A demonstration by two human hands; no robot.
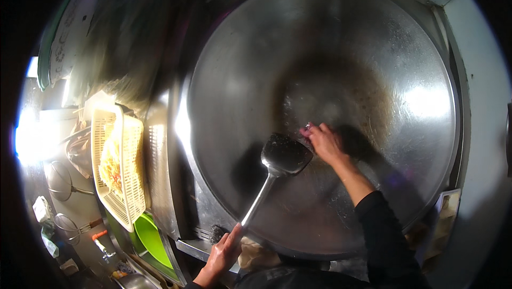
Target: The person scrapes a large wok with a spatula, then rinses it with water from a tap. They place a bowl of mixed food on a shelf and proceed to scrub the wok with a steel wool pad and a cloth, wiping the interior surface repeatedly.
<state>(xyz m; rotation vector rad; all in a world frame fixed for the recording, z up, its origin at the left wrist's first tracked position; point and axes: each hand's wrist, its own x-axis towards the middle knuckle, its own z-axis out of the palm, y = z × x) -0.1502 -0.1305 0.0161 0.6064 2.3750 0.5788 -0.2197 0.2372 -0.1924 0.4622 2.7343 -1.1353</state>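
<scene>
A very wide metal wok [244,77] fills the middle of the view, its inside wet and shiny with a brownish patch around the bottom. My left hand [225,251] grips the end of a long-handled metal wok spatula [285,153] at the near left rim. The spatula's dark, speckled blade hangs over the wok or rests in it; I cannot tell which. Just right of the blade is my right hand [327,143], fingers bent around a small pinkish thing [306,131], too small and partly covered to name.
A cream plastic basket [132,165] holding pale yellow shreds stands left of the wok. Nearer are a bright green basin [154,243], an orange-handled tap [100,241] and a dark scouring ball [217,233]. Wire strainers [60,181] lie farther left. A pale wall [484,89] borders the right.
</scene>
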